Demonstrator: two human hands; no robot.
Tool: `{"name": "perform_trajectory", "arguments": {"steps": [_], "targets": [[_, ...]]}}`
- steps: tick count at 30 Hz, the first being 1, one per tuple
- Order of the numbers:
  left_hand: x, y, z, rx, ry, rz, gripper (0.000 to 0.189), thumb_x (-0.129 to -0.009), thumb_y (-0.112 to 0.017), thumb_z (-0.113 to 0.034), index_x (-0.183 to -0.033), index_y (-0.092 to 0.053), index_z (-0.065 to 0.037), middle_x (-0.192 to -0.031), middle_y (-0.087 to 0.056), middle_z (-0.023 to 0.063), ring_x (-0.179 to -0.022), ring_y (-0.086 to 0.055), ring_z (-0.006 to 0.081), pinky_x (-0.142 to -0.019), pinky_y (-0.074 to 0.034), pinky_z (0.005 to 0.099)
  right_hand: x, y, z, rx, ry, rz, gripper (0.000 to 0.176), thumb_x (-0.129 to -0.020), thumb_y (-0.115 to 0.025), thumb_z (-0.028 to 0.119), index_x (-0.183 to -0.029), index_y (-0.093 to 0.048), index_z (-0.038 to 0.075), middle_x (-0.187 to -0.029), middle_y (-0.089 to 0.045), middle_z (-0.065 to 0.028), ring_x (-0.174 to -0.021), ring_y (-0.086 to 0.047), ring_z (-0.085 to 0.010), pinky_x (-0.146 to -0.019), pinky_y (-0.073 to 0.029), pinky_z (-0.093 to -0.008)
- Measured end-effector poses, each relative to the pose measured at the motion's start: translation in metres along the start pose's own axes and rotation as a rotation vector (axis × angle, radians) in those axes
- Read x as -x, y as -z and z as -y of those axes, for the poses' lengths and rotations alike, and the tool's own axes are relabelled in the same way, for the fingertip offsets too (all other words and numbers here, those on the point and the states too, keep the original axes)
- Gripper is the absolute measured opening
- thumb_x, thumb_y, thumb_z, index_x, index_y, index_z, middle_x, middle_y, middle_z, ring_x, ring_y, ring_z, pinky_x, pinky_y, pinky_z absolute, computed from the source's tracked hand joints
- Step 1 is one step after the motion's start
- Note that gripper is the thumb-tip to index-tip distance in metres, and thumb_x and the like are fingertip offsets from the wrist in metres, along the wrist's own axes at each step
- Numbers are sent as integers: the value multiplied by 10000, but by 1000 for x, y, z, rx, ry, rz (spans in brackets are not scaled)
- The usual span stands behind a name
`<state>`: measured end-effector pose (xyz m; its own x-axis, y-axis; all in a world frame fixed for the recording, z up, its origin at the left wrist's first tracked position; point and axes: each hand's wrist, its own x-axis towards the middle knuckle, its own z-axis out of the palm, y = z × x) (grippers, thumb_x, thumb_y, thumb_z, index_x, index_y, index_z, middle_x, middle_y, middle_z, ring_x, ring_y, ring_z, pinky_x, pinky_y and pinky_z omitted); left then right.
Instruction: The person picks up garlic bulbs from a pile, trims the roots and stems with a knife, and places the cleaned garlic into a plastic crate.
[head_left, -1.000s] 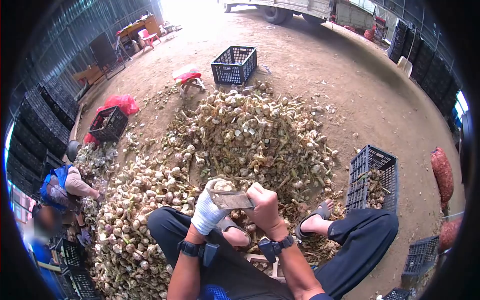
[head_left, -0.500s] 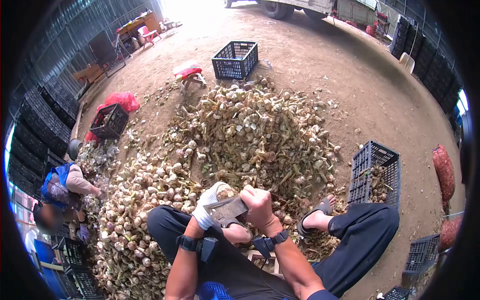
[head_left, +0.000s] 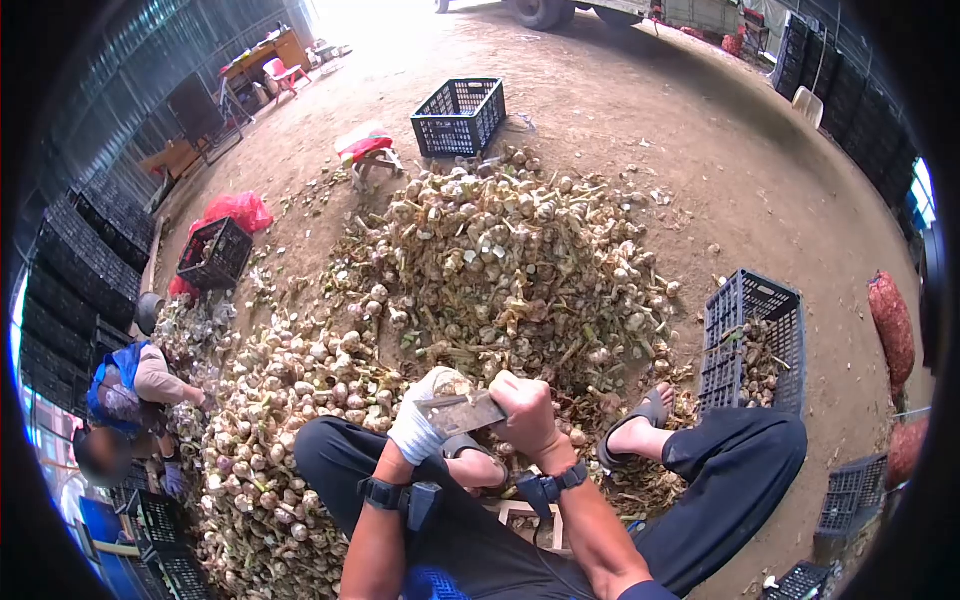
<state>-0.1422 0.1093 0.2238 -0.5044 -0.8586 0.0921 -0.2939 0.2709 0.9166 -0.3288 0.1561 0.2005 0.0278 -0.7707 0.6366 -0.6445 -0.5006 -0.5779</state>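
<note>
In a white glove, my left hand (head_left: pixel 416 428) is closed around a garlic bulb (head_left: pixel 455 386) above my lap. My bare right hand (head_left: pixel 526 408) grips a broad, flat-bladed knife (head_left: pixel 462 415). Its blade points left, crosses in front of the gloved fingers and sits right below the bulb. The knife's handle is hidden in my fist. Beyond my hands rises a heap of garlic with stems and dry leaves (head_left: pixel 510 250). To the left spreads a large pile of garlic bulbs (head_left: pixel 270 450), mostly with short stems.
A black crate (head_left: pixel 460 132) stands behind the heap, near a small stool (head_left: pixel 372 152). Right of my foot, another crate (head_left: pixel 718 350) holds some garlic. A co-worker (head_left: pixel 135 385) bends over the left pile beside a dark crate (head_left: pixel 215 252). Red mesh sacks (head_left: pixel 890 325) stand at far right.
The knife blade has risen slightly and turned nearer to level against the bulb. Both hands keep their grips. The view has shifted a little.
</note>
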Motion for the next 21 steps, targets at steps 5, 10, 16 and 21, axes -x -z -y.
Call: {"name": "perform_trajectory", "arguments": {"steps": [5, 10, 16, 21], "targets": [[1, 3, 1, 123, 87, 54, 425, -707, -796, -114, -1076, -593, -55, -961, -642, 49, -885, -609, 141, -818, -510, 284, -1, 6, 6, -29, 26, 43, 209, -639, -693, 158, -734, -531, 67, -726, -541, -100, -587, -572, -312, -522, -438, -404], [3, 8, 11, 131, 116, 104, 430, -703, -807, -161, -1069, -606, -56, -981, -645, 58, -881, -614, 161, -826, -508, 291, -1, -2, 10, -57, 45, 6, 217, -647, -697, 172, -732, -530, 63, -727, -545, -109, -585, -574, -320, -521, -443, -405], [3, -1, -17, -309, 245, 32, 404, -661, -822, -198, -991, -635, -57, -891, -695, 128, -801, -687, 260, -733, -538, 345, 23, -22, -12, -10, -62, -76, 211, -658, -700, 177, -735, -550, 51, -718, -552, -129, -598, -592, -338, -520, -459, -417], [6, -8, -16, -174, 127, -18, 365, -674, -813, -199, -971, -649, -66, -818, -699, 93, -738, -684, 238, -711, -551, 338, 54, -53, -39, 60, -351, -120, 179, -745, -681, 219, -767, -594, 65, -770, -606, -160, -658, -615, -379, -577, -495, -447]]}}
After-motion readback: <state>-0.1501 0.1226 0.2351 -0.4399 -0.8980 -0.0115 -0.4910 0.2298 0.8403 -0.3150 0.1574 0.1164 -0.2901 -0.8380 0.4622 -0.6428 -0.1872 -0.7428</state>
